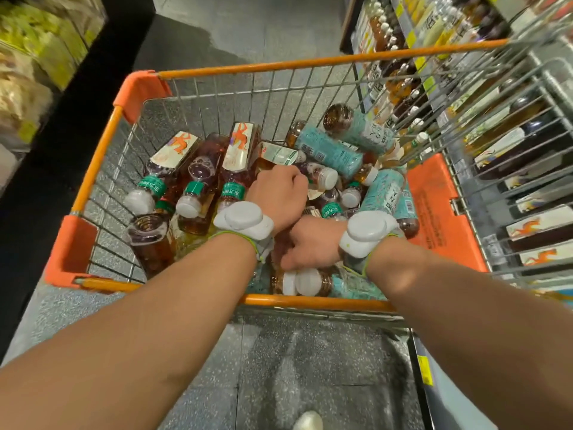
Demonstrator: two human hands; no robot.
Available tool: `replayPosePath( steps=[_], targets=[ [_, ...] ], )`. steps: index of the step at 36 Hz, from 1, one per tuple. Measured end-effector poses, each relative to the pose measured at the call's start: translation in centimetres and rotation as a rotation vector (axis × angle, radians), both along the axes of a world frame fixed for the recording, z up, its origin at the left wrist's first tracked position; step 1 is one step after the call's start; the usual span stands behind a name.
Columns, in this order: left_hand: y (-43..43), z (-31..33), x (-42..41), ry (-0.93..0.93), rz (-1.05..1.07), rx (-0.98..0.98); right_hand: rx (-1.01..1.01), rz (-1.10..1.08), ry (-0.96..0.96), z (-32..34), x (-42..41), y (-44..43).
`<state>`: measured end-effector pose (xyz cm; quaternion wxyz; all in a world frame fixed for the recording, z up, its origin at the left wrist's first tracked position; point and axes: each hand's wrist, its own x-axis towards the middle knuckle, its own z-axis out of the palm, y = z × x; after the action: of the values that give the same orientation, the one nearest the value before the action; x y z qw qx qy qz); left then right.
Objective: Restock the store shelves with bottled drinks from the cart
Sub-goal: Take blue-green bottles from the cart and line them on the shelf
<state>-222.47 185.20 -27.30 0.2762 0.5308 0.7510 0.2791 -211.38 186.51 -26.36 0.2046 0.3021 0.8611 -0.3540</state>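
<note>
The left hand and right hand curl down among bottles in the cart — their grip is hidden, I cannot tell. Take 1 per hand by the body, not the cap.

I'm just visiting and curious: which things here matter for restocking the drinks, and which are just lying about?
For the job: cart; bottled drinks inside it; drinks shelf on the right; left hand and right hand, both down among the bottles.

Just about: snack packs on the left; white wrist units; shoe.
</note>
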Motion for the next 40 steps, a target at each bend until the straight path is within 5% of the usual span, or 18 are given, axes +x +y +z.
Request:
replayPosePath(
  steps=[4,13,22,29,35,40],
  targets=[
    [-0.1,-0.2,0.1,0.018,-0.026,-0.007,-0.053,0.114,-0.220,-0.6,-0.3,-0.5],
    [0.0,-0.3,0.2,0.032,-0.043,-0.019,-0.040,0.098,-0.206,-0.5,-0.2,0.0],
    [0.2,0.5,-0.2,-0.045,0.100,0.035,-0.019,-0.198,0.139,0.8,-0.6,0.7],
    [0.8,0.7,-1.1,0.129,0.356,0.189,0.201,-0.441,0.327,1.7,-0.2,2.6],
    [0.1,0.4,-0.6,0.068,0.137,0.091,0.431,-0.925,0.510,1.9,0.7,4.4],
    [0.4,1.1,-0.1,-0.115,0.068,0.029,0.560,-1.066,0.640,1.8,0.6,4.7]
  ],
)
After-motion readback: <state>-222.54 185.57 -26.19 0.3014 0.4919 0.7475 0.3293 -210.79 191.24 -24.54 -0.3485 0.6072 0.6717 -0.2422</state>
